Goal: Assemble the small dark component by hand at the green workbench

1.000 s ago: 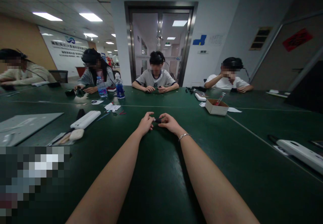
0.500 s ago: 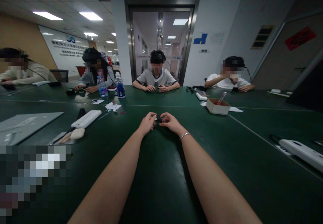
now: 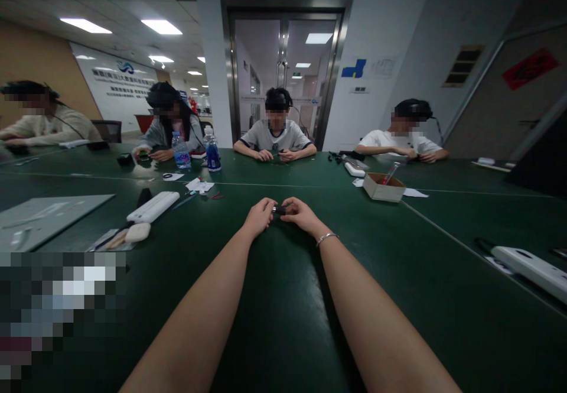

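Between my two hands, just above or on the green table (image 3: 283, 298), is a small dark object (image 3: 279, 210) with a shiny silvery part at its left end; it is too small to name. My left hand (image 3: 260, 216) pinches the silvery end with closed fingers. At the other end, the fingertips of my right hand (image 3: 301, 214) close on the black part. A silver bracelet (image 3: 326, 239) circles my right wrist. Fingers cover both ends of the object.
To the left lie a white power strip (image 3: 153, 207), a white rounded case (image 3: 138, 232) and a grey board (image 3: 48, 218). Farther back stand two bottles (image 3: 212, 152). A small open box (image 3: 383, 189) holds a clear tube. Another power strip (image 3: 531, 269) lies right. Several people sit opposite.
My hands stay nearly still around the small dark object; a little more of its silvery part shows. Across the table at right, a person's raised hand has come down to the table.
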`<state>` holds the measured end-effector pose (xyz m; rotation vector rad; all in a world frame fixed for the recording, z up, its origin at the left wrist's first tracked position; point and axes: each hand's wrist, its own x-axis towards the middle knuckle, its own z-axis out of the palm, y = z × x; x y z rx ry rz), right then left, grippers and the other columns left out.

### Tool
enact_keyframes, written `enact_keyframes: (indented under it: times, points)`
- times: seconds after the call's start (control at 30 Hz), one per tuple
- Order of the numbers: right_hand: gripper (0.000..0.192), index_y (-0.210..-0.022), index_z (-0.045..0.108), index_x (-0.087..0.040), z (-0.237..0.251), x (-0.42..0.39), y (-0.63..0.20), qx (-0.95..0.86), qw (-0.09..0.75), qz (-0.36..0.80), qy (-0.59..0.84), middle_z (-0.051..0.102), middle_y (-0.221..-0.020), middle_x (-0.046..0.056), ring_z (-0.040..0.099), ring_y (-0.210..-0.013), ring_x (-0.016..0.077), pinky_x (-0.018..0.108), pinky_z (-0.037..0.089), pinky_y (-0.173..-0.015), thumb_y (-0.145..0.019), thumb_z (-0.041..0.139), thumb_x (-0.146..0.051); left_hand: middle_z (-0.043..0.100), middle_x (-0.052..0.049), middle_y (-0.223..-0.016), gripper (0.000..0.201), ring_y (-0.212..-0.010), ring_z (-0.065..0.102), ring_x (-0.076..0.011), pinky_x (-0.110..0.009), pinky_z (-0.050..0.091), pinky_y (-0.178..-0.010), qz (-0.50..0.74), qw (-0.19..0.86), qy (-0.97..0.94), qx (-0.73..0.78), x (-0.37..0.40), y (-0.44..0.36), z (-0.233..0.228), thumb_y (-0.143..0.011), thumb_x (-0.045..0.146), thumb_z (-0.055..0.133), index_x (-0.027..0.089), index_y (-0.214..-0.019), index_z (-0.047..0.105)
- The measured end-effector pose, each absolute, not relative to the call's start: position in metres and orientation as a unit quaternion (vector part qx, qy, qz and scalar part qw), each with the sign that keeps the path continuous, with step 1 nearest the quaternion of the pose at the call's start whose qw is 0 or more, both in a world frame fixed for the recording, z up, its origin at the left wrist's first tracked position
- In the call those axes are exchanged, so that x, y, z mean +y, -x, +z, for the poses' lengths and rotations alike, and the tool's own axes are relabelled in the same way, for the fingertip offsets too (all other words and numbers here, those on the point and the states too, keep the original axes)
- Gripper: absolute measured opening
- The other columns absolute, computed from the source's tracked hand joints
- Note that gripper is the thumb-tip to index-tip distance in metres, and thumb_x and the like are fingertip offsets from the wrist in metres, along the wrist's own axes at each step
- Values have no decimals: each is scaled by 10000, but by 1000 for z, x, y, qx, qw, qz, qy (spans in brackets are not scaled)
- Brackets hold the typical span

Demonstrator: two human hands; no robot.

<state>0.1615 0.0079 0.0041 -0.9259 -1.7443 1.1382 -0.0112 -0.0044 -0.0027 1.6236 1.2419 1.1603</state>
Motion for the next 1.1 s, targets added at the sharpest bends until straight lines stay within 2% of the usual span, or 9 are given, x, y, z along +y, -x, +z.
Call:
enact_keyframes:
  times: [0.13,0.33,0.47,0.63,0.83,0.97,1.1]
  points:
    - [429,-902,514,-194,4,8,-162,-693,420,460,362,541,-642,-62,503,-589,114,241,367,-571,-541,743,-225,522,13,-711,238,-488,475,-61,-141,364,-389,459,388,-631,490,-6,12,0,-839,300,464,206,-1038,555]
    - [420,-900,528,-193,3,11,-162,-698,420,447,368,536,-633,-63,498,-580,113,241,365,-564,-543,746,-228,506,13,-650,261,-464,458,-65,-150,366,-383,457,397,-635,480,-5,11,0,-863,365,428,179,-976,572]
    - [424,-897,526,-191,1,13,-162,-697,423,445,370,537,-624,-64,497,-571,113,239,363,-555,-538,748,-231,526,5,-735,230,-493,483,-60,-144,367,-388,459,392,-629,490,-5,10,1,-817,281,504,196,-1022,563]
    - [417,-892,518,-198,1,11,-161,-699,421,439,377,535,-630,-66,498,-568,112,236,361,-549,-542,743,-225,483,27,-610,232,-453,446,-62,-152,361,-393,453,390,-638,486,-8,9,3,-852,340,453,177,-959,579]
    - [424,-887,512,-199,0,10,-159,-695,423,437,383,538,-630,-69,507,-577,114,237,371,-560,-529,739,-203,512,24,-654,214,-459,459,-57,-148,350,-390,454,410,-624,486,-6,9,2,-820,234,468,182,-1001,570]
    - [419,-881,511,-199,0,12,-159,-693,426,440,381,537,-625,-69,504,-570,113,235,373,-556,-528,738,-207,484,27,-601,217,-447,446,-64,-150,353,-384,451,407,-633,480,-4,9,0,-847,298,442,174,-968,574]
    - [420,-888,514,-197,1,10,-160,-696,423,442,376,533,-635,-69,502,-569,108,231,370,-553,-536,739,-222,544,-4,-751,238,-514,490,-63,-140,374,-400,458,378,-635,495,-5,10,0,-833,322,486,197,-1018,570]
